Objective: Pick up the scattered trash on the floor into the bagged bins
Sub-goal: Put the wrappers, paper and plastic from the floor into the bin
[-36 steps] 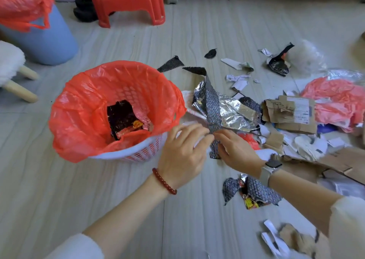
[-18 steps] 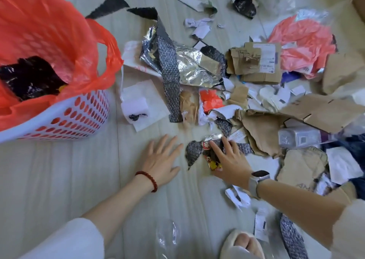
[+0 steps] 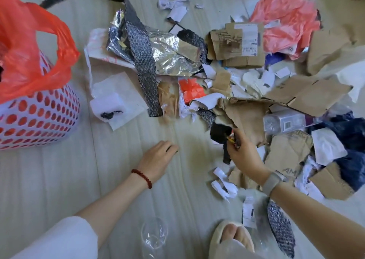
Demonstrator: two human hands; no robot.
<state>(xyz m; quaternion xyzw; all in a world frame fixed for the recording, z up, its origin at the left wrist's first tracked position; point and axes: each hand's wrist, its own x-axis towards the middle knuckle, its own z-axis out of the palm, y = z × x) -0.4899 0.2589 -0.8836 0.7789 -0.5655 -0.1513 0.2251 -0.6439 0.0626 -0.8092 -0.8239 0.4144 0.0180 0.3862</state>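
One dark wrapper scrap [image 3: 222, 135] pinched in right hand [image 3: 244, 153] fingers [image 3: 236, 140].

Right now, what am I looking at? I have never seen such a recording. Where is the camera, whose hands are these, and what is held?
No robot here: a person wears one camera on the head, looking down at their own hands. The right hand holds dark crumpled wrapper scraps in its fingers, lifted off the floor. The left hand holds nothing, its fingertips touching the floor. Torn cardboard, silver foil and paper lie scattered. At left stands a white bin with a red bag.
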